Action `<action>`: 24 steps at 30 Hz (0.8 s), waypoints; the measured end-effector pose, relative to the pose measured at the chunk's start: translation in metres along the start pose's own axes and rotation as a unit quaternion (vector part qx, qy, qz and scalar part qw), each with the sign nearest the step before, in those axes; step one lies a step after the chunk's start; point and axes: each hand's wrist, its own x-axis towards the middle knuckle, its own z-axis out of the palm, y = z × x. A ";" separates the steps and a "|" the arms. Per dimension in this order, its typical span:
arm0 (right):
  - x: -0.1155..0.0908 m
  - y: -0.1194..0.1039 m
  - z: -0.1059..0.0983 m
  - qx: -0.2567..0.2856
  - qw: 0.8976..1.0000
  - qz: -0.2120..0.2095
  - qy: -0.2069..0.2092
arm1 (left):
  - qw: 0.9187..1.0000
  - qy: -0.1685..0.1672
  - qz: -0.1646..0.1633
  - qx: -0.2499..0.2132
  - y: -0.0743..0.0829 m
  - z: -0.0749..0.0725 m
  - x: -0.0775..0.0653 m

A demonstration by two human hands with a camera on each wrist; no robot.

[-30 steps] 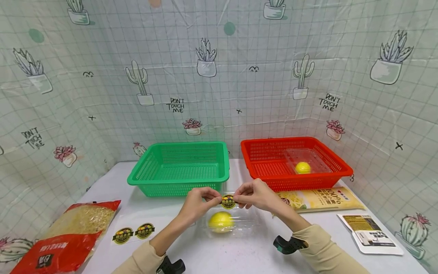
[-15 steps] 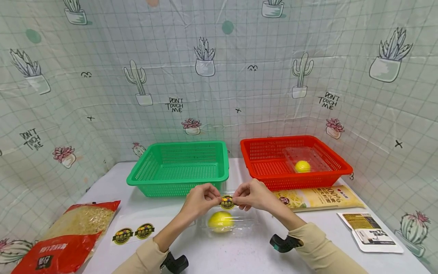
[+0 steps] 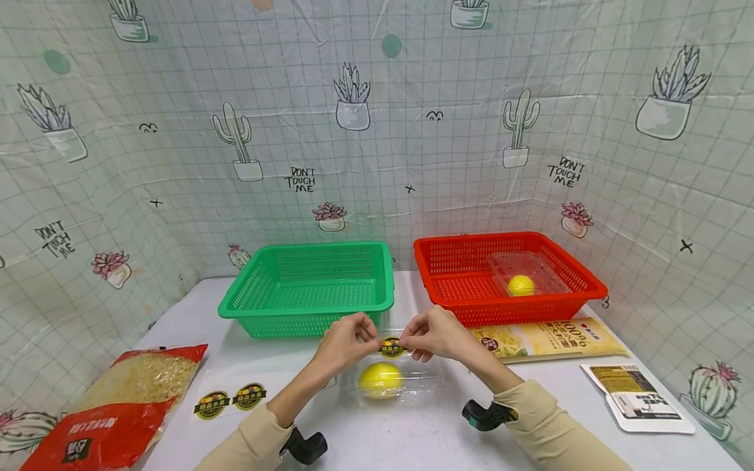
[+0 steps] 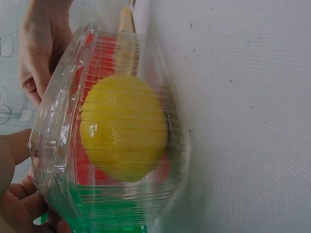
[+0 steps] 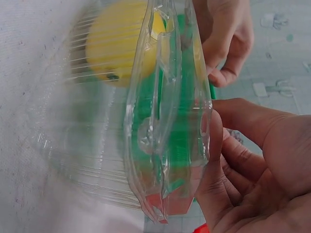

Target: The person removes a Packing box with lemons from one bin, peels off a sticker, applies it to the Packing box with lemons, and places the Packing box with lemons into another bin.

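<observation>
Left hand (image 3: 346, 341) and right hand (image 3: 437, 335) still pinch a round black-and-gold sticker (image 3: 391, 347) at a ribbed clear-plastic box (image 3: 423, 377), oval yellow lemon (image 3: 380, 379) inside.

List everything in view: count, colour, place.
Front sticker: 1, black-gold, over front box
Front box: 1, clear, on table
Front lemon: 1, yellow, inside front box
Other stickers: 2, black-gold, on sheet, left
Green basket: 1, green, back left
Red basket: 1, red, back right
Back box: 1, clear, in red basket
Back lemon: 1, yellow, in back box
Bag: 1, red-clear, far left
Packet: 1, yellow, before red basket
Pouch: 1, white-brown, right
Curtain: 1, pale, behind
Table: 1, white, underneath
Wrist cameras: 2, black, strapped on
Sleeves: 2, beige, lower edge
Left hand: 1, bare, pinching front sticker
Right hand: 1, bare, pinching front sticker
</observation>
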 end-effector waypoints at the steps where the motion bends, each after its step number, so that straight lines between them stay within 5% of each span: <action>1: 0.000 0.000 0.000 0.000 1.000 0.001 0.001 | 1.000 0.000 0.000 0.003 0.000 0.000 0.000; 24: 0.003 -0.003 -0.001 -0.009 1.000 0.018 -0.012 | 0.999 -0.028 0.010 0.032 0.003 -0.003 0.002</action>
